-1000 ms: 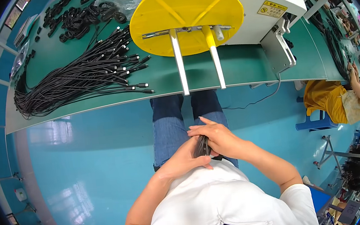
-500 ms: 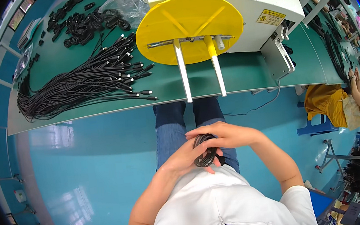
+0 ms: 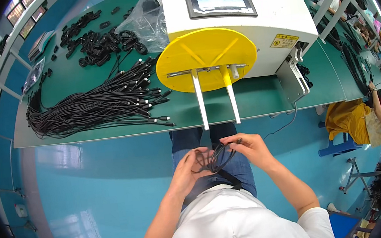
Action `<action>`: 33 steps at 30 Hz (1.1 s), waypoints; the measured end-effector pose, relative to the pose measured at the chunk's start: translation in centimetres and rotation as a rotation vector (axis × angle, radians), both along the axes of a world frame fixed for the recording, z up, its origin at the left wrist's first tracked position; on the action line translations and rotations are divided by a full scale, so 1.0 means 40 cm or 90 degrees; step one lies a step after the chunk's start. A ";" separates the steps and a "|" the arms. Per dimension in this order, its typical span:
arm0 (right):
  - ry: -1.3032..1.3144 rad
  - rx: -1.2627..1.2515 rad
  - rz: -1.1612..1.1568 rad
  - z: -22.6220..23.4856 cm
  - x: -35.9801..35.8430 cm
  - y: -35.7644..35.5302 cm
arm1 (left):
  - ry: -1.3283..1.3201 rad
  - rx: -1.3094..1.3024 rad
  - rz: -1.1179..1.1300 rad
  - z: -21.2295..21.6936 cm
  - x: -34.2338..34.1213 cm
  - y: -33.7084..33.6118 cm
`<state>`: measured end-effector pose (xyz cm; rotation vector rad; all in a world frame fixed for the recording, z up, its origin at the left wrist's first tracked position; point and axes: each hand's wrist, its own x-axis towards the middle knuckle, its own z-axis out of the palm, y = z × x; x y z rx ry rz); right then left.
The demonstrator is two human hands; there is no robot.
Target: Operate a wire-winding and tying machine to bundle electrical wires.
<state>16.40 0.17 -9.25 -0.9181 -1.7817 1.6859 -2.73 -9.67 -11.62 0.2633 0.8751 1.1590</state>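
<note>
Above my lap, a loosely coiled black cable stretches between my two hands, its loops spread apart. My left hand grips the coil's left side, with fingers curled round the loops. On the other side, my right hand pinches the cable between thumb and fingers. Beyond my hands, over the table's front edge, two metal prongs stick out from a yellow disc on a white winding machine. No cable hangs on those prongs.
On the green table, a long bundle of black cables lies at left. Behind it are several coiled cables and a clear plastic bag. A metal bracket stands at the machine's right. Another person sits farther right.
My hands have drawn apart, and the coil that was bunched between them is now spread into open loops. The view has tilted up, showing more of the machine's screen.
</note>
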 end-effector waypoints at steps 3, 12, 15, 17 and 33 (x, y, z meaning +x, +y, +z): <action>0.058 -0.126 -0.149 -0.002 0.022 0.002 | 0.191 0.020 0.130 -0.010 -0.045 -0.026; 0.234 -0.113 -0.469 0.006 0.259 0.075 | 0.505 -0.017 0.303 -0.092 -0.471 -0.277; 0.457 -0.257 -0.480 0.016 0.386 0.114 | 0.483 -0.116 0.321 -0.194 -0.620 -0.408; 0.609 -0.359 -0.503 0.018 0.459 0.131 | 0.596 -0.258 0.317 -0.268 -0.667 -0.474; 0.330 -0.032 0.102 0.337 -0.025 -0.006 | 0.494 0.480 -0.249 0.293 -0.080 0.000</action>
